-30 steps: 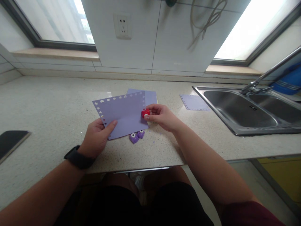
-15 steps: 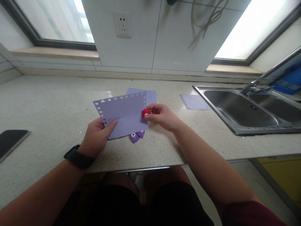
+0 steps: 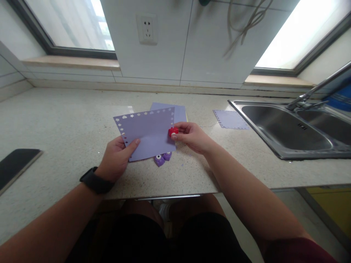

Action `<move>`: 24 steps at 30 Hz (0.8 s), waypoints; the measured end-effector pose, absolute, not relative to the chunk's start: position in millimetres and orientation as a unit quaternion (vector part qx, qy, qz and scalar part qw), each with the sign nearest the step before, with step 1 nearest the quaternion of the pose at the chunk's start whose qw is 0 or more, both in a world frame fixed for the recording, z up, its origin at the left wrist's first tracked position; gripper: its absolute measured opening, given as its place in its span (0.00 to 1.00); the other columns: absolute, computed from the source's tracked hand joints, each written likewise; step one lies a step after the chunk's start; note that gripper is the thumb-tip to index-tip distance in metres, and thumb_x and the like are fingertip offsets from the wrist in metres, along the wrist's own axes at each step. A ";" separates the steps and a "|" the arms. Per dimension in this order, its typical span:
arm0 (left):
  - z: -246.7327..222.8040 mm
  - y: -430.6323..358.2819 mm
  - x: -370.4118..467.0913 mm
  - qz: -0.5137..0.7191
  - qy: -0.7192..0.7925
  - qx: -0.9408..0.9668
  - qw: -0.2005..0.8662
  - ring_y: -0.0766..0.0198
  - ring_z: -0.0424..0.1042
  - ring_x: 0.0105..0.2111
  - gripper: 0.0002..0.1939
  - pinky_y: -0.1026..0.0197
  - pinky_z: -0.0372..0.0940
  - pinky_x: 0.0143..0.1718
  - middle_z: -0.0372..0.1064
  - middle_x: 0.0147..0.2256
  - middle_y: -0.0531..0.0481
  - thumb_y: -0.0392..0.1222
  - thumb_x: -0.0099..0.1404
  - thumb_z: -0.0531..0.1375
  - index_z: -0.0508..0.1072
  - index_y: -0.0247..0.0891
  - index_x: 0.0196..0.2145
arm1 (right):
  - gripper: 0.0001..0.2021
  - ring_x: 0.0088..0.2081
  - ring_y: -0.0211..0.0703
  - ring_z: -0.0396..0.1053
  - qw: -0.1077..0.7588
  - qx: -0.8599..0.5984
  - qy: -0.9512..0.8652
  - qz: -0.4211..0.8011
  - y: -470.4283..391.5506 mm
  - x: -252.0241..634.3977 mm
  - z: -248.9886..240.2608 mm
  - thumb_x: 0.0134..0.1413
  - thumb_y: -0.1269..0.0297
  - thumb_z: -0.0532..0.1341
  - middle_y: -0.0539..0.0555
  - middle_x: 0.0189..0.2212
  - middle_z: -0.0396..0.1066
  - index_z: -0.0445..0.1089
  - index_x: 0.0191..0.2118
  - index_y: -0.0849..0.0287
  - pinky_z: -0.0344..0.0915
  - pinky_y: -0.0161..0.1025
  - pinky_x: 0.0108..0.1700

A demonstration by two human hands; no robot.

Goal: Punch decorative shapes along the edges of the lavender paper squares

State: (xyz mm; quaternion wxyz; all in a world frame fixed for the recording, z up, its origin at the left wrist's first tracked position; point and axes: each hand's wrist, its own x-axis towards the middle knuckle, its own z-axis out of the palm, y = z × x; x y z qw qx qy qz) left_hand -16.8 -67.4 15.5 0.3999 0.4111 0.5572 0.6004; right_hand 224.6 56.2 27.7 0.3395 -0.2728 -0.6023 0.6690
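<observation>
My left hand (image 3: 118, 152) grips a purple sheet of paper (image 3: 148, 135) by its lower left corner, thumb on top. Small shapes such as flowers and hearts are cut along its left, top and right edges. In my right hand (image 3: 192, 135) is a small red craft punch (image 3: 173, 132), pinched between thumb and fingers at the sheet's right edge. Below the sheet, two purple craft punches (image 3: 159, 160) lie on the counter, partly covered by the paper. Behind it rests a stack of purple paper (image 3: 179, 111).
Another punched purple sheet (image 3: 231, 119) lies on the speckled counter (image 3: 68, 120), beside the steel sink (image 3: 285, 128) at the right. A dark flat object (image 3: 18, 164) sits at the far left. A wall socket (image 3: 147, 29) and a looped cord (image 3: 249, 25) are on the tiled wall.
The whole view has shifted slightly, so everything appears a little further right. Both hands keep their hold on the sheet and the red punch, with the punch still at the right edge.
</observation>
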 end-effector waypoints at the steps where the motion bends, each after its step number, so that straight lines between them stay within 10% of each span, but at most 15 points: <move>1: 15.7 -67.4 -16.8 0.601 0.558 0.410 0.399 0.45 0.81 0.47 0.26 0.45 0.76 0.51 0.83 0.43 0.40 0.56 0.56 0.74 0.81 0.35 0.46 | 0.18 0.37 0.39 0.77 0.339 -0.272 -0.603 0.669 56.1 224.6 27.4 0.41 0.60 0.80 0.52 0.37 0.80 0.79 0.39 0.57 0.75 0.40 0.46; 24: 16.6 -67.8 -15.4 0.611 0.549 0.396 0.410 0.48 0.82 0.45 0.24 0.50 0.77 0.49 0.83 0.44 0.40 0.53 0.56 0.75 0.81 0.34 0.45 | 0.18 0.37 0.37 0.77 0.336 -0.269 -0.592 0.681 57.5 225.1 25.1 0.40 0.62 0.80 0.52 0.37 0.81 0.80 0.39 0.58 0.75 0.37 0.45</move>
